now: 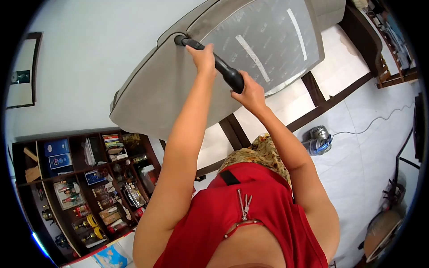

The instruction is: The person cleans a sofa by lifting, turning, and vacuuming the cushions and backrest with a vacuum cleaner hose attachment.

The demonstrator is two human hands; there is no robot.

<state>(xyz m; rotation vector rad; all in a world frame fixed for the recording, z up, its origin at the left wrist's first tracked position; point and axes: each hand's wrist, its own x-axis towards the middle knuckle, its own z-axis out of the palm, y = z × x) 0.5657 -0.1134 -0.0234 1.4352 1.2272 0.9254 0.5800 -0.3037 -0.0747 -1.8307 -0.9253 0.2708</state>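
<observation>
A black vacuum cleaner wand (229, 71) slants across the upper middle of the head view. My left hand (204, 59) is closed around its upper part, near the nozzle. My right hand (251, 92) grips the thicker lower end. The nozzle (180, 39) touches a large grey-beige mattress (154, 96), at the seam along its edge. The mattress stands tilted against the wall, and a shiny grey printed panel (272, 40) with two white strips covers part of it.
Under the mattress is a dark wooden frame (318, 91). A silver and blue vacuum body (319, 140) stands on the white floor, its grey cord running right. To the left, a dark shelf unit (85, 172) holds boxes, bottles and reels. A framed picture (24, 71) hangs on the wall.
</observation>
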